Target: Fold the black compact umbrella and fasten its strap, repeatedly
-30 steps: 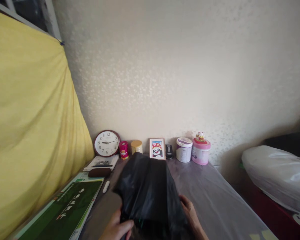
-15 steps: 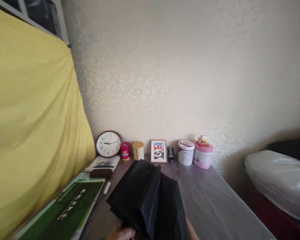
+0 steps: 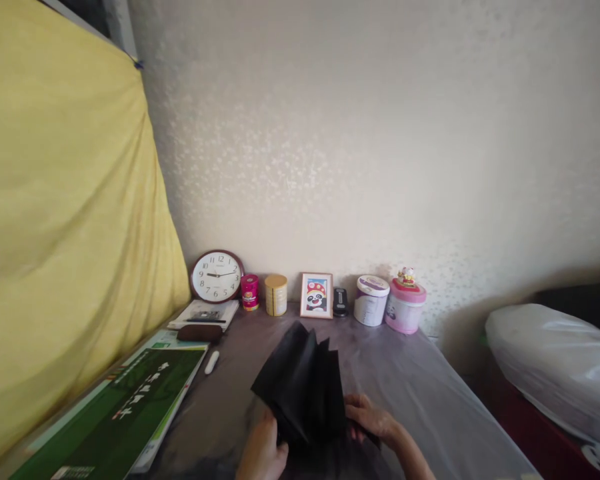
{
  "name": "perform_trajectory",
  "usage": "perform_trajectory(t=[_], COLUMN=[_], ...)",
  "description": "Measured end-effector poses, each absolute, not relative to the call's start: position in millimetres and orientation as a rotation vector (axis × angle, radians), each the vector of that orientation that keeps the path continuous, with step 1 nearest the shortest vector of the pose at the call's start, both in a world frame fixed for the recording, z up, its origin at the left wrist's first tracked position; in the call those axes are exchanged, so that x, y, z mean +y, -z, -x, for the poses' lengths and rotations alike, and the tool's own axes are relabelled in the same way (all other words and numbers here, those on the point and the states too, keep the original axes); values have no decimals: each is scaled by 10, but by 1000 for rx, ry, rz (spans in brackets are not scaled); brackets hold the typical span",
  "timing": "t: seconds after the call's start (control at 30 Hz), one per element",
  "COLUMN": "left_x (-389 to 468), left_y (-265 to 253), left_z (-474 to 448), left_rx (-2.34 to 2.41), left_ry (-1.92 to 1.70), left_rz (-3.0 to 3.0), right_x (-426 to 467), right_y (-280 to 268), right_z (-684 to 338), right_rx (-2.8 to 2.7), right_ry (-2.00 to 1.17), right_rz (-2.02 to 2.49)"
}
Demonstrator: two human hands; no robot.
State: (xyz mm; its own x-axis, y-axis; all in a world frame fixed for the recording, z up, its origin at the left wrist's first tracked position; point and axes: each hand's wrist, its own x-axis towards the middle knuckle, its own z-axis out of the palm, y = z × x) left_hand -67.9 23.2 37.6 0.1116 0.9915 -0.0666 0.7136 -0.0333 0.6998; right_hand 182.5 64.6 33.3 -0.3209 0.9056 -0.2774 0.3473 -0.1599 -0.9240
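Note:
A black pleated fabric piece (image 3: pixel 303 393), thin and with several pointed folds fanned upward, stands over the near part of the table. The frames do not show plainly what kind of thing it is. At its lower left edge, my left hand (image 3: pixel 266 448) is closed around it, thumb toward me. My right hand (image 3: pixel 373 420) pinches its lower right side, where a dark end of the fabric shows under the fingers. The fabric hides part of both hands' fingertips.
Along the wall stand a clock (image 3: pixel 217 277), pink can (image 3: pixel 250 293), yellow-lidded tin (image 3: pixel 276 297), panda picture frame (image 3: pixel 317 295) and two tubs (image 3: pixel 371 303). Left lie green books (image 3: pixel 115 413), a brown case (image 3: pixel 200 333) and a white pen-like stick (image 3: pixel 211 362). A yellow curtain (image 3: pixel 70 233) borders the left.
The black fabric has been drawn narrower and turned, its wide left panel folding in. My right hand has come into fuller view on its right side. The camera view has shifted slightly.

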Motion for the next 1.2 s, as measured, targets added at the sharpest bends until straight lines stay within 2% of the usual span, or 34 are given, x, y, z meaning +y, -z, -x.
perform_trajectory(t=[0.2,0.37,0.43,0.67,0.97,1.2], left_x=[128,159,177,160,45,16], left_y=[-453,-351,-271,-129,-349,-233], left_z=[522,678,757,760,575,418], left_rx=[1897,1755,1643,1468,1704,1757], left_ry=[-210,-312,-414,-613,-310,-183], left_rz=[-2045,-2014,-1970,-1949,-2010,-2074], right_x=[492,524,565,697,913,1097], right_y=[-350,-531,-656,-893,-891,-876], right_z=[-2157,-2200,-2081,-1444,-1258,-954], right_rx=[-1616,-1617,-1608,-1949,-2053,-2056], right_ry=[-1364,-456,-301,-99,-21,-8], right_rz=[1669,1666,1559,1304,1336,1264])
